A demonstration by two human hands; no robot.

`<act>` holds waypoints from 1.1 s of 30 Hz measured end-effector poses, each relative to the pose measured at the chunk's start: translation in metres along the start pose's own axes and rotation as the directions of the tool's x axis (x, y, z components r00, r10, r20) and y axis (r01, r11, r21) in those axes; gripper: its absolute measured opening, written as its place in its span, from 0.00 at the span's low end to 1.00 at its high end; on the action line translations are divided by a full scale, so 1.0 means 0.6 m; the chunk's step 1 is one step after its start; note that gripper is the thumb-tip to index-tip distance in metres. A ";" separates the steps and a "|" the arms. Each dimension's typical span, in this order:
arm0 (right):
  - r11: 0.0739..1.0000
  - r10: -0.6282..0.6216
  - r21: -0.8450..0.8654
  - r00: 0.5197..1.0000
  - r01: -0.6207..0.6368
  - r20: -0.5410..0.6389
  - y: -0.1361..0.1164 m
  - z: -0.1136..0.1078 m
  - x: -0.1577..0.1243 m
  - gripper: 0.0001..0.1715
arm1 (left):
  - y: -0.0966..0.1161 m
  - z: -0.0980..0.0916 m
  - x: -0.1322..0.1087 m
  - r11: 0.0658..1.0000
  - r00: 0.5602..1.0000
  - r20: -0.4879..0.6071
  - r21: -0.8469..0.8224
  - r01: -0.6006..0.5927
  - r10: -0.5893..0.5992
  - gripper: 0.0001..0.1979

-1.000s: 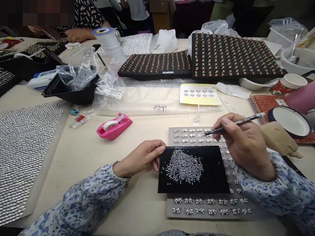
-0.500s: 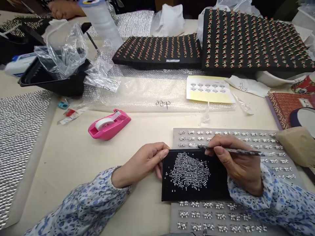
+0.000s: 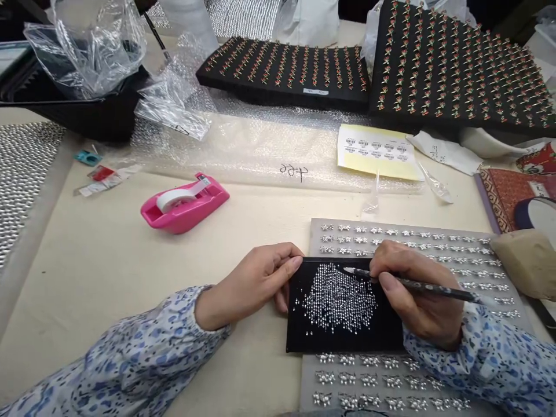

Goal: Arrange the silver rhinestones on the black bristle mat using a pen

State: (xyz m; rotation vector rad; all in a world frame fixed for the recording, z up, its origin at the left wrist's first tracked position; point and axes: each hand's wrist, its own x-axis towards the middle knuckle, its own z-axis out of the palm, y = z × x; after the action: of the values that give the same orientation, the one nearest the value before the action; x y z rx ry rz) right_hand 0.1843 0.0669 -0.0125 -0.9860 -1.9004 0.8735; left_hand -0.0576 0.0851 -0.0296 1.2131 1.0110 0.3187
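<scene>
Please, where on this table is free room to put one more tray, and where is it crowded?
The largest free patch is the cream table top between the pink tape dispenser, silver mat and left sleeve. A narrower strip runs under the bubble wrap. It is crowded around the grey star sheet, black card and right hand.

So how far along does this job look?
Two black boards of red-and-gold pieces look finished, filled in rows. In hand: the right hand touches a slim pencil-like tool to tiny silver stones on a black pad, steadied by the left hand. Left: many stones, plus silver stars in rows on a grey sheet.
</scene>
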 end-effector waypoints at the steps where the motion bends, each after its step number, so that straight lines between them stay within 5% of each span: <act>1: 1.000 -0.006 -0.001 1.000 0.006 0.006 0.000 0.001 0.000 0.10 | 0.000 0.000 0.000 1.000 1.000 0.000 0.001 -0.002 0.002 0.12; 19: 0.997 -0.039 -0.057 0.996 0.043 0.081 -0.001 0.006 0.006 0.09 | 0.001 0.002 0.001 1.000 1.000 -0.023 0.021 -0.020 0.020 0.11; 27: 0.997 -0.022 -0.075 0.986 0.010 -0.166 0.004 0.001 0.005 0.11 | 0.002 0.001 0.000 1.000 1.000 -0.018 0.023 -0.004 0.005 0.12; 33: 0.980 0.020 -0.193 0.994 -0.041 -0.109 0.004 0.000 0.013 0.08 | 0.001 0.002 0.002 1.000 1.000 -0.004 -0.002 -0.003 0.003 0.12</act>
State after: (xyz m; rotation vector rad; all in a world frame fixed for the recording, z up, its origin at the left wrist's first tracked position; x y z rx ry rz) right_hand 0.1822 0.0746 -0.0122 -1.1579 -1.9095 0.6466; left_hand -0.0557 0.0855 -0.0294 1.2125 1.0117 0.3243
